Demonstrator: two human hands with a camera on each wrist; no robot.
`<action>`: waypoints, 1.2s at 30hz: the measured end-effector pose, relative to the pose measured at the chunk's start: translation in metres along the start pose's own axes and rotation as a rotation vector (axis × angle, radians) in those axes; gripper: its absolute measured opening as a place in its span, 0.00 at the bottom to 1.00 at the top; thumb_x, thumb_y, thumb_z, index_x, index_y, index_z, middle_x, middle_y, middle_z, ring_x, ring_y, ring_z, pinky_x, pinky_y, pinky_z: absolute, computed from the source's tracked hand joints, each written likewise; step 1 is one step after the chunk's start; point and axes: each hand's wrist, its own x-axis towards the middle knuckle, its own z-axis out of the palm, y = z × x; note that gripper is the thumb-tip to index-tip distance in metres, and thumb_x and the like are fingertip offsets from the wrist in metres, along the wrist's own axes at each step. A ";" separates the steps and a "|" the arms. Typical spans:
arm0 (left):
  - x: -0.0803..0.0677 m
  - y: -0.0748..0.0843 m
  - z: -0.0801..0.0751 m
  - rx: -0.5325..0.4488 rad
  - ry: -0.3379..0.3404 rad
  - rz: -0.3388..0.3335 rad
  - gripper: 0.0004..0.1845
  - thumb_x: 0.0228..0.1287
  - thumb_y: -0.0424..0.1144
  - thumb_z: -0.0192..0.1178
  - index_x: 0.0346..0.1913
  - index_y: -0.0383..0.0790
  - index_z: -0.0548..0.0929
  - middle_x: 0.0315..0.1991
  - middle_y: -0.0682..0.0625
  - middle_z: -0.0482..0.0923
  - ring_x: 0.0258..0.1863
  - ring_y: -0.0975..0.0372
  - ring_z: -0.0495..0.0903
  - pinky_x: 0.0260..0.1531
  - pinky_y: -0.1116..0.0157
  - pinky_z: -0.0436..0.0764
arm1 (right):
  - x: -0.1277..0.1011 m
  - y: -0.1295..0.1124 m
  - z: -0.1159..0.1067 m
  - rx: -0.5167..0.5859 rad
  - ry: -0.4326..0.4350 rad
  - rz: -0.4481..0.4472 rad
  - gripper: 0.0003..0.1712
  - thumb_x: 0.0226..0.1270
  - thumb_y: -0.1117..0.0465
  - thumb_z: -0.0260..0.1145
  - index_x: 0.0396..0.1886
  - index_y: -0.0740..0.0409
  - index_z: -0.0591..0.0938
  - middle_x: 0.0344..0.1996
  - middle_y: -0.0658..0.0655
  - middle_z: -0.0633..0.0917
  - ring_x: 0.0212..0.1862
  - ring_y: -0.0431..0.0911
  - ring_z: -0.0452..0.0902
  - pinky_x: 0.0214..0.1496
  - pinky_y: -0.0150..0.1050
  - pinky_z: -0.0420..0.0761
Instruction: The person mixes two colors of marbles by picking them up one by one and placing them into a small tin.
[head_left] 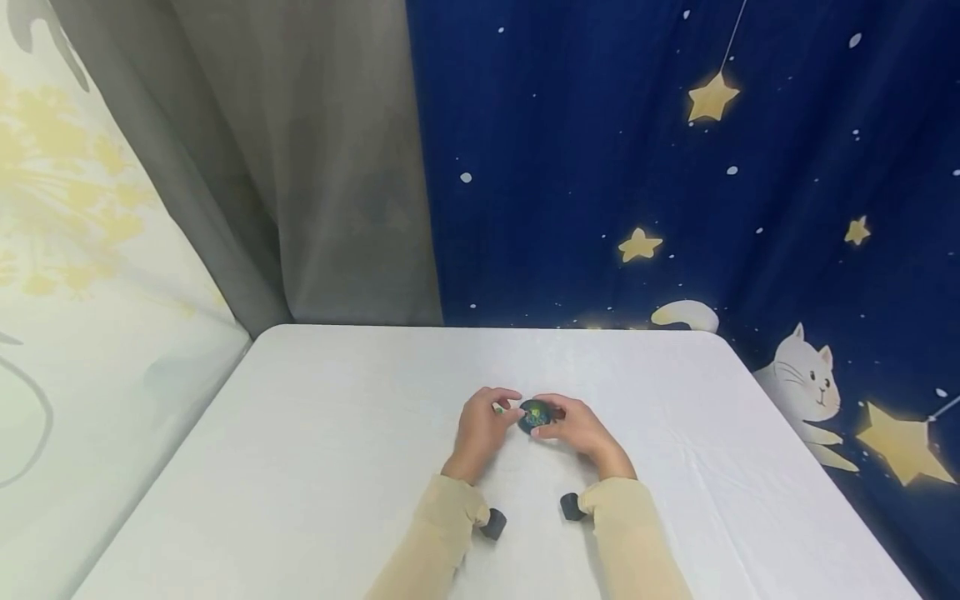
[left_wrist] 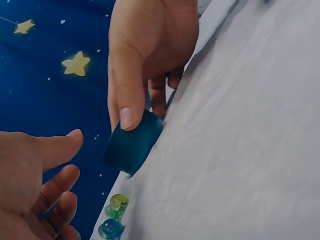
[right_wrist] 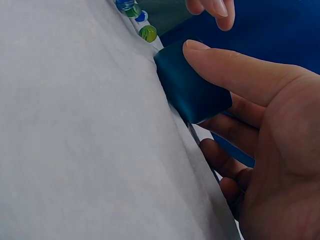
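- The worktop (head_left: 315, 467) is carrying everything, covered in a white cloth, with a dark blue curtain with stars and a cat (head_left: 806, 387) hanging behind it and a grey curtain (head_left: 300, 167) to the left.
- The right hand (head_left: 573, 429) is gripping a small dark teal cup (head_left: 535, 415) near the middle of the worktop, thumb curled over its wall and fingers tucked behind it.
- The left hand (head_left: 480, 425) is hovering just beside the cup on its left, fingers relaxed and apart, holding nothing that I can see.
- The cup is lying tipped on its side, touching the cloth, its long axis pointing toward the left hand; the right hand is plainly the nearer, being on it.
- Marbles (left_wrist: 115, 215), green and blue glass, are lying on the cloth just beyond the cup's mouth, between it and the left hand.
- In the head view something coloured is showing in the cup's mouth; whether marbles are inside, I cannot tell.
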 end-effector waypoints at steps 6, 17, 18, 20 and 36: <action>0.003 -0.004 -0.007 -0.021 0.006 -0.020 0.11 0.54 0.37 0.73 0.42 0.48 0.87 0.31 0.56 0.77 0.26 0.65 0.72 0.29 0.66 0.74 | 0.000 0.000 0.001 -0.011 0.002 0.010 0.32 0.50 0.57 0.79 0.58 0.51 0.81 0.55 0.56 0.81 0.59 0.58 0.75 0.59 0.56 0.71; 0.009 -0.011 -0.020 -0.033 0.017 -0.081 0.10 0.53 0.35 0.73 0.40 0.48 0.87 0.30 0.55 0.77 0.28 0.62 0.73 0.32 0.63 0.73 | 0.001 -0.003 0.003 -0.036 0.015 0.047 0.33 0.49 0.57 0.78 0.58 0.50 0.81 0.57 0.57 0.80 0.60 0.57 0.74 0.61 0.57 0.69; 0.009 -0.011 -0.021 -0.033 0.020 -0.084 0.10 0.53 0.35 0.73 0.40 0.48 0.87 0.30 0.56 0.77 0.28 0.62 0.73 0.33 0.63 0.73 | 0.001 -0.003 0.003 -0.037 0.015 0.050 0.33 0.49 0.57 0.78 0.58 0.50 0.81 0.57 0.57 0.80 0.60 0.57 0.74 0.61 0.57 0.69; 0.010 -0.014 -0.023 -0.031 0.025 -0.081 0.10 0.53 0.35 0.72 0.40 0.47 0.87 0.30 0.56 0.77 0.29 0.62 0.73 0.34 0.62 0.73 | 0.000 -0.003 0.003 -0.047 0.017 0.045 0.33 0.49 0.57 0.78 0.58 0.50 0.81 0.56 0.57 0.81 0.59 0.57 0.74 0.60 0.58 0.70; 0.013 -0.025 -0.034 -0.037 -0.068 -0.084 0.06 0.54 0.37 0.72 0.34 0.46 0.86 0.28 0.56 0.78 0.27 0.63 0.73 0.32 0.63 0.73 | -0.001 -0.004 0.002 -0.022 0.005 0.083 0.33 0.50 0.55 0.78 0.59 0.47 0.80 0.58 0.56 0.80 0.61 0.57 0.72 0.61 0.59 0.68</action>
